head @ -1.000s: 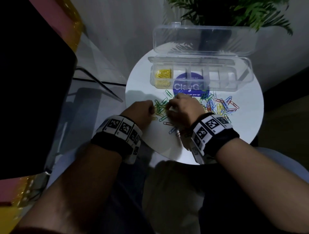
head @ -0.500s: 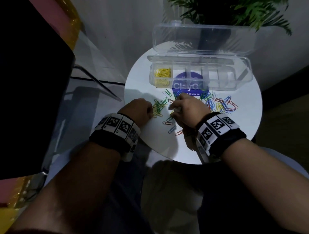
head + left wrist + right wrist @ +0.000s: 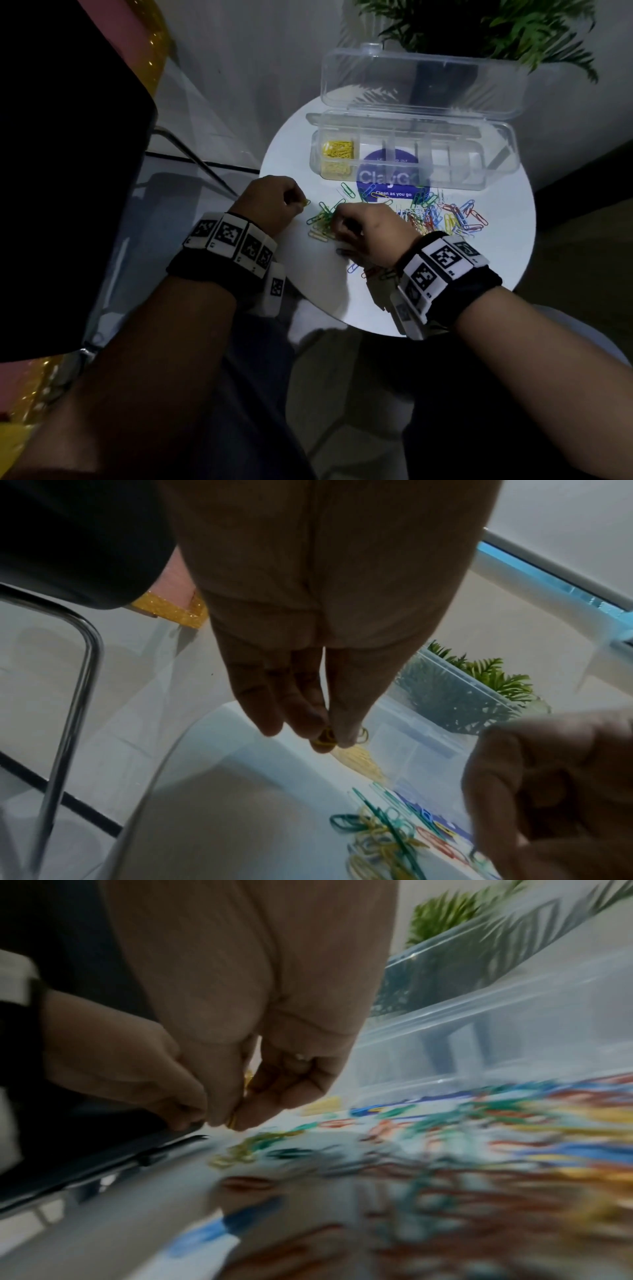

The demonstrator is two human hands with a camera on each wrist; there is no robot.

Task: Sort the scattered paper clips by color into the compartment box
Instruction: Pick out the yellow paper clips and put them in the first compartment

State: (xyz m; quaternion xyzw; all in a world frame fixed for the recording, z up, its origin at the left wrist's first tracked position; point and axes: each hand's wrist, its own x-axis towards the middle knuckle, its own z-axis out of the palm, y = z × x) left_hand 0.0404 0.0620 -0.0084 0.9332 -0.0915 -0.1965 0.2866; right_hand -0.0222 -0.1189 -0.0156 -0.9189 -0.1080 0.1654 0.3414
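Here, two hands work over one round white table (image 3: 507, 246). The left hand (image 3: 270, 202) pinches yellow paper clips (image 3: 325, 741), which only the left wrist view shows clearly; the right hand (image 3: 363, 233) pinches another yellow clip (image 3: 232, 1119), seen in the right wrist view alone. The scattered coloured paper clips (image 3: 435, 216) lie before one clear plastic compartment box (image 3: 493, 171); its leftmost compartment holds sorted yellow clips (image 3: 337, 149)
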